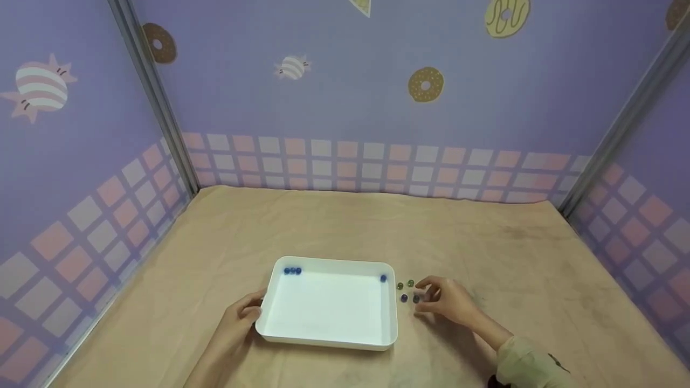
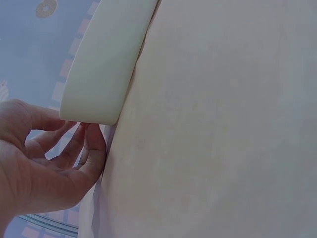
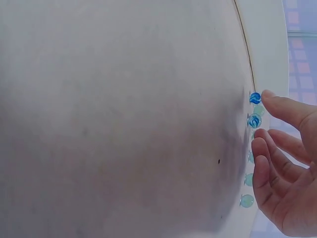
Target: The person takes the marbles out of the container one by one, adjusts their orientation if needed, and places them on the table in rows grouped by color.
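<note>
A white rectangular tray (image 1: pixel 329 344) lies on the cloth. At its left side my left hand (image 1: pixel 242 312) holds the wall, and the left wrist view shows the thumb and curled fingertips of that hand (image 2: pixel 54 158) against the tray's end (image 2: pixel 94 94). Three blue marbles (image 1: pixel 292 271) sit in its far left corner and another blue marble (image 1: pixel 383 278) near the far right corner. Right of the tray my right hand (image 1: pixel 444 299) hovers with thumb and fingers apart about a blue swirled marble (image 3: pixel 254 120). Beside it are another blue marble (image 3: pixel 255 98) and green marbles (image 1: pixel 411 283).
A tan cloth (image 1: pixel 323 221) with creases covers the table. Purple printed walls (image 1: pixel 350 97) with pink and white squares enclose the back and both sides, joined by grey metal posts (image 1: pixel 156 102). More pale green marbles (image 3: pixel 247 201) lie in a row below the right fingers.
</note>
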The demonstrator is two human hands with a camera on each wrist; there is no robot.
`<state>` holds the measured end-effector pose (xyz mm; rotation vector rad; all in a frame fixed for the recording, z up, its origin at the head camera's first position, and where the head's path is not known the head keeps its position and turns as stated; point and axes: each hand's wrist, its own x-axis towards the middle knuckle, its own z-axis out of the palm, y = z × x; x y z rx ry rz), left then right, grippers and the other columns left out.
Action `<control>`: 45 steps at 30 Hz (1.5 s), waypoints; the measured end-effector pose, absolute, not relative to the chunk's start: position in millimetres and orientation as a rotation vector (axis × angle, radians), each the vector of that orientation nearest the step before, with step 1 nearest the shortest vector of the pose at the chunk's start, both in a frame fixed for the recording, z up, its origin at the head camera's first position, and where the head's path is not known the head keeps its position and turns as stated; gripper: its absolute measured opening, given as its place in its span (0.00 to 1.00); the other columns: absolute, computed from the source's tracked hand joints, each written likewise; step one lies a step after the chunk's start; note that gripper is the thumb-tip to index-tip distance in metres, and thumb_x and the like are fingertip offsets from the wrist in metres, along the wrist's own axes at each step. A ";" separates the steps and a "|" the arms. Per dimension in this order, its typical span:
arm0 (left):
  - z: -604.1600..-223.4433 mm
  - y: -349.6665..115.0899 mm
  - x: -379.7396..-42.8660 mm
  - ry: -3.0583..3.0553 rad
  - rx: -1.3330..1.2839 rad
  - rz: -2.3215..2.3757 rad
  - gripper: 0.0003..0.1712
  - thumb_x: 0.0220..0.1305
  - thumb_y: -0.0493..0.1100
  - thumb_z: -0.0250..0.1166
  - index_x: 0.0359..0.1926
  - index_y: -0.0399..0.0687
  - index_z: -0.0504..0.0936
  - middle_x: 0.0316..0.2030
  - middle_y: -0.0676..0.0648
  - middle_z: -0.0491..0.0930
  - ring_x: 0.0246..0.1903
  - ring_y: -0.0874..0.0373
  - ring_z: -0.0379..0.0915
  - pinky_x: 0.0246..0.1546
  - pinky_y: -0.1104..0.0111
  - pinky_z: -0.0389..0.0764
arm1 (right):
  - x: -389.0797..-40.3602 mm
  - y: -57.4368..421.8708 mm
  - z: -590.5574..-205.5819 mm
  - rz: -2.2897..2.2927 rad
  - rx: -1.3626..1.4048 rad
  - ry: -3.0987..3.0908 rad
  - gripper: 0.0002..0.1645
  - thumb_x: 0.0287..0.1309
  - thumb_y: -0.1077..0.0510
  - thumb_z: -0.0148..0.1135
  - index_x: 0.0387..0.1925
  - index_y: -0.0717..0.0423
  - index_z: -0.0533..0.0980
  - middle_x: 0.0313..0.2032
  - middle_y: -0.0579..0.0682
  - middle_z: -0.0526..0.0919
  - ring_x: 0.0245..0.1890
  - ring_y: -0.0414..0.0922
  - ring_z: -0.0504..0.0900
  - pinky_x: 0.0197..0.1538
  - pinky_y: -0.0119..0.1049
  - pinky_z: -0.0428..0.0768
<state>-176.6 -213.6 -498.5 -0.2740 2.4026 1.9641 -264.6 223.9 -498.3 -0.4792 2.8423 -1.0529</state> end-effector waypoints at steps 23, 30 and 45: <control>-498.6 -211.2 -178.5 2.405 -0.243 1.984 0.25 0.71 0.29 0.50 0.67 0.35 0.69 0.57 0.34 0.73 0.55 0.46 0.71 0.53 0.67 0.78 | -285.7 216.1 -433.0 -0.548 -0.996 2.818 0.15 0.47 0.63 0.75 0.39 0.63 0.82 0.29 0.54 0.86 0.26 0.40 0.80 0.31 0.30 0.78; -498.6 -209.8 -178.2 2.381 -0.264 1.999 0.25 0.71 0.29 0.50 0.68 0.36 0.69 0.59 0.34 0.72 0.57 0.46 0.70 0.55 0.66 0.76 | -292.4 198.8 -407.9 -0.301 -0.834 2.799 0.16 0.49 0.59 0.75 0.41 0.58 0.83 0.32 0.52 0.83 0.25 0.40 0.78 0.29 0.34 0.78; -498.2 -216.3 -178.8 2.462 -0.237 1.882 0.25 0.72 0.30 0.49 0.68 0.36 0.69 0.61 0.33 0.72 0.61 0.42 0.68 0.61 0.57 0.73 | -319.4 171.1 -376.6 0.026 -0.772 2.720 0.14 0.48 0.53 0.76 0.38 0.52 0.86 0.38 0.51 0.89 0.37 0.47 0.85 0.43 0.43 0.83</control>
